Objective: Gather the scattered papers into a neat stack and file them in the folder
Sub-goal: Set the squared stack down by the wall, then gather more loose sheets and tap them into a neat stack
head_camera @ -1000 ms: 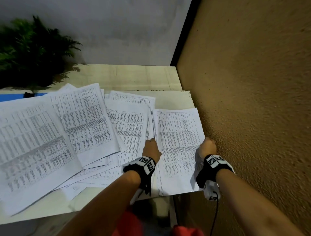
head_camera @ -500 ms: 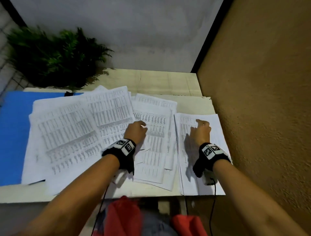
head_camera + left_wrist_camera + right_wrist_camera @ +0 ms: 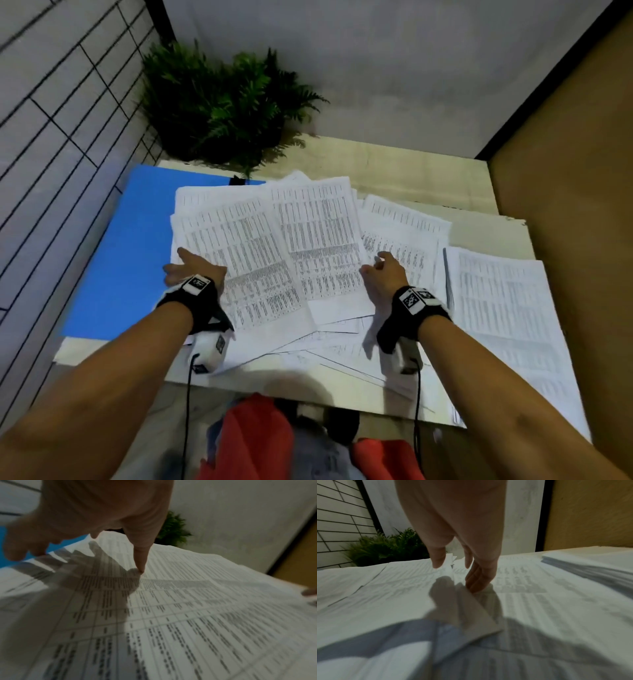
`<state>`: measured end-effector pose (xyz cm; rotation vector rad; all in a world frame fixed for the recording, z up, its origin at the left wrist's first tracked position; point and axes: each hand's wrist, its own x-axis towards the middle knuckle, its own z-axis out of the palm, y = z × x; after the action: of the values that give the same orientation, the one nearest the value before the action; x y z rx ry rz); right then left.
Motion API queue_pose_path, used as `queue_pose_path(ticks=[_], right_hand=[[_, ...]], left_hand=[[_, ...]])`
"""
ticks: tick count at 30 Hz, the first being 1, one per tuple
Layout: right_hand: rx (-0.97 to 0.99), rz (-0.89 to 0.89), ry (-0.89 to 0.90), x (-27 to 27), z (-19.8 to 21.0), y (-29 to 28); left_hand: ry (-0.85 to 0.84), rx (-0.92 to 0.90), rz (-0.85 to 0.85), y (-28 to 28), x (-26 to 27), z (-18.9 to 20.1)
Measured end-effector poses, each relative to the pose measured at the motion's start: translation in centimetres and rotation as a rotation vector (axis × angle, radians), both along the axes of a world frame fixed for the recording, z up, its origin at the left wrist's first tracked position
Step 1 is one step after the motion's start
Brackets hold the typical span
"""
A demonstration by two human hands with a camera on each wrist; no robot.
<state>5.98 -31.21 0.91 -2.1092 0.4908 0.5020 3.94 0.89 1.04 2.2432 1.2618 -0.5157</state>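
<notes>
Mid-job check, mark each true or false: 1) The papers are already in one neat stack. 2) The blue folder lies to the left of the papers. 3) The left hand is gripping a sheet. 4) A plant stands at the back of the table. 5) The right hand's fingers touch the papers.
1) False: the papers lie fanned and overlapping, with a separate pile at the right.
2) True: the blue folder lies partly under them.
3) False: the left hand is spread open, one fingertip on a sheet.
4) True: plant.
5) True: right hand.
</notes>
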Motion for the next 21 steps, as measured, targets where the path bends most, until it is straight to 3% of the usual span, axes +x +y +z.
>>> queue_pose_path(ticks=[3, 6, 10, 13, 17, 21], right_hand=[[-0.056, 0.082, 0.03, 0.9, 0.1, 2.0], [-0.103, 0.18, 0.107, 1.4, -0.2, 2.7], [-0.102, 0.106, 0.114, 1.5, -0.3, 2.6], [0.029, 0.036, 0.122, 1.1, 0.1, 3.6], [0.166, 0.018, 0.15, 0.9, 0.5, 4.5], [0.244, 0.056, 0.142, 0.9, 2.2, 3.3]], left_hand=[[0.014, -0.024, 0.058, 1.3, 0.2, -0.8], [-0.078, -0.013, 0.021, 1.8, 0.5, -0.9], [-0.288, 0.01, -0.076, 1.2, 0.5, -0.8], [-0.374, -0.026, -0.197, 0.1, 0.3, -0.8], [-0.302, -0.027, -0.348, -1.4, 0.2, -0.7], [-0.253, 0.067, -0.384, -1.3, 0.3, 0.2]])
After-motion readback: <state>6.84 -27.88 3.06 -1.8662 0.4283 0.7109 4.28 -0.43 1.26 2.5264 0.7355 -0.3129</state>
